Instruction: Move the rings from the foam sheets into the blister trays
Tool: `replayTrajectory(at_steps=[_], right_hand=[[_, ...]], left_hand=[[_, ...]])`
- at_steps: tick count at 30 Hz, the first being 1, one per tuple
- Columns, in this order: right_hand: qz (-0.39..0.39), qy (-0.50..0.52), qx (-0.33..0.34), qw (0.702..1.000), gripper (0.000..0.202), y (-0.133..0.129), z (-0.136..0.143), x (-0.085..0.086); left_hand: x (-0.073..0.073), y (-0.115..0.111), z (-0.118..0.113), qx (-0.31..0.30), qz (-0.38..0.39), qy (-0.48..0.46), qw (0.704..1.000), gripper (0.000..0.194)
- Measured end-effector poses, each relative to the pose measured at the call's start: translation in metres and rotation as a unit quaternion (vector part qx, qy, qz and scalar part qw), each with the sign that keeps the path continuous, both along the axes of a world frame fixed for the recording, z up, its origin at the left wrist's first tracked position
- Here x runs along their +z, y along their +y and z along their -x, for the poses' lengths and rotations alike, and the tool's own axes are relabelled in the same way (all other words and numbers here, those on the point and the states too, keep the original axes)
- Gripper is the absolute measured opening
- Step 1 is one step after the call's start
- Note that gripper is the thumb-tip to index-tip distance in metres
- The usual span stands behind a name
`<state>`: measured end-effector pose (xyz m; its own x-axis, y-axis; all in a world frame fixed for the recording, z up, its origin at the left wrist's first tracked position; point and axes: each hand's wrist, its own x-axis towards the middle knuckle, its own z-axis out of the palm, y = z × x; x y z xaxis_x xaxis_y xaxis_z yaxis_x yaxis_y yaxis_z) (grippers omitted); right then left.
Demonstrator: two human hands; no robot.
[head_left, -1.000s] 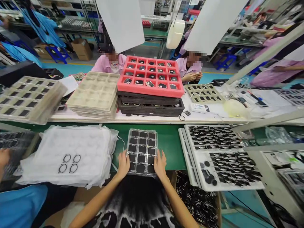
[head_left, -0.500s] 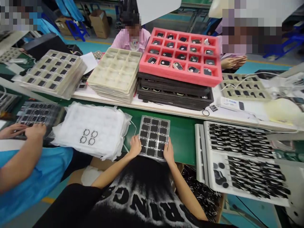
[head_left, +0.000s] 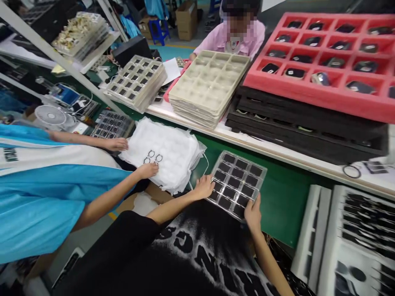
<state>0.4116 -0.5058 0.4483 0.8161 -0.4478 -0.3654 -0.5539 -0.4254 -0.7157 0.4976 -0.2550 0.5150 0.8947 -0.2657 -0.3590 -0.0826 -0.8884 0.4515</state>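
A clear plastic tray with several dark square pieces in its pockets is held at the near edge of the green bench. My left hand grips its left side, and my right hand grips the lower right side, thumb on the rim. Left of the tray lies a white wrapped stack with several black rings on top. A co-worker's hand touches the rings; their other hand is at the stack's left edge.
Behind the bench stand a cream tray stack, a red foam tray on black trays, and another tray stack. White trays with black parts sit at the right. A person in pink sits opposite.
The view has turned left. The co-worker's hands have moved from the dark ring tray to the white stack and its rings. My hands still hold the clear tray, now tilted in view.
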Motion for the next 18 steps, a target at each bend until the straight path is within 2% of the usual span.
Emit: replayTrajectory(at_steps=[3, 6, 9, 13, 16, 18], right_hand=[[0.014, 0.017, 0.006, 1.0, 0.081, 0.0, 0.002, 0.004], [0.018, 0.031, 0.007, 0.999, 0.08, 0.0, 0.002, 0.009], [0.019, 0.044, 0.009, 0.999, 0.079, 0.001, 0.002, 0.014], [0.038, 0.024, 0.021, 0.999, 0.08, 0.0, 0.002, 0.016], [0.06, 0.002, 0.026, 0.998, 0.081, 0.001, 0.004, 0.017], [0.105, -0.023, 0.01, 0.994, 0.08, 0.005, 0.005, 0.022]], left_hand=[[0.011, 0.015, 0.005, -0.025, 0.006, 0.002, 1.0, 0.055], [0.022, 0.038, 0.008, -0.017, 0.014, -0.054, 0.998, 0.048], [0.03, 0.066, 0.003, 0.055, -0.035, -0.13, 0.989, 0.041], [0.035, 0.102, -0.008, 0.152, -0.126, -0.139, 0.97, 0.037], [0.036, 0.123, -0.008, 0.178, -0.161, -0.13, 0.962, 0.038], [0.035, 0.131, -0.005, 0.183, -0.178, -0.128, 0.958, 0.04]])
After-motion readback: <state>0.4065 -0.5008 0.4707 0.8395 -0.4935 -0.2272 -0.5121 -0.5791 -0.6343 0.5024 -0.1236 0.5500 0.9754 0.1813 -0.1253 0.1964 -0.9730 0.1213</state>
